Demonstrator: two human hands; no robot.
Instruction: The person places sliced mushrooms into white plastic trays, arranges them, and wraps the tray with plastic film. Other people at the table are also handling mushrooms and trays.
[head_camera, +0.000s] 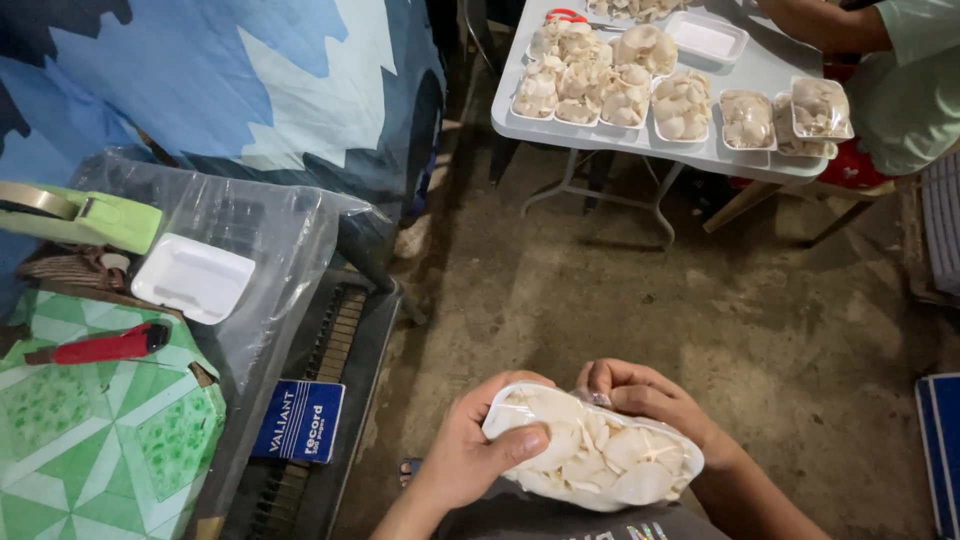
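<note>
Low in the middle of the view I hold a white foam tray of pale mushrooms (600, 455), wrapped in clear film. My left hand (470, 450) grips its near-left end with the thumb lying across the top. Around the far-right edge curl the fingers of my right hand (650, 400). The tray hovers above my lap over the dirt floor.
A white folding table (745, 75) at the top carries several filled mushroom trays and one empty tray (707, 37); another person's arm (820, 20) rests there. At left: a clear plastic bag (270, 240), an empty foam tray (192, 277), a green tape dispenser (85, 215), a red utility knife (105, 345), a blue book (298, 420).
</note>
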